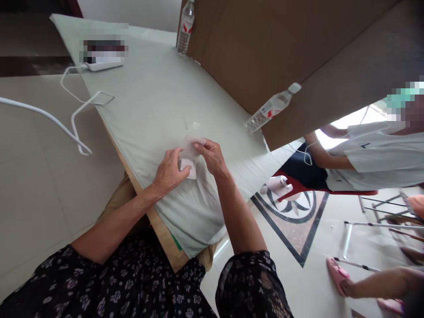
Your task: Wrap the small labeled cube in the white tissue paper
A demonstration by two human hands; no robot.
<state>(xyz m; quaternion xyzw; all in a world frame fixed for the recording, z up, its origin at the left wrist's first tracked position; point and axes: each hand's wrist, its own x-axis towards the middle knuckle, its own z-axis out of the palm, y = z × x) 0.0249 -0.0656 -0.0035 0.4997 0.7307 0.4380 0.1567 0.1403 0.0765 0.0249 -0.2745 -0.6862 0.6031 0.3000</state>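
A small clear plastic bag [189,150] with something pale inside lies on the pale green cloth-covered table [149,101], and both hands hold it. My left hand [169,171] curls its fingers over the bag's near end, pressing it to the cloth. My right hand [212,154] pinches the bag's far upper edge between thumb and fingers. A thin clear strip sticks up just beyond the bag.
Two water bottles [184,26] [271,107] stand against a tall cardboard divider [265,48]. A white power strip [104,65] and cables [77,110] hang off the table's left edge. Another person in a white shirt [380,159] sits on a red chair beyond the divider; feet in pink slippers [338,274] at right.
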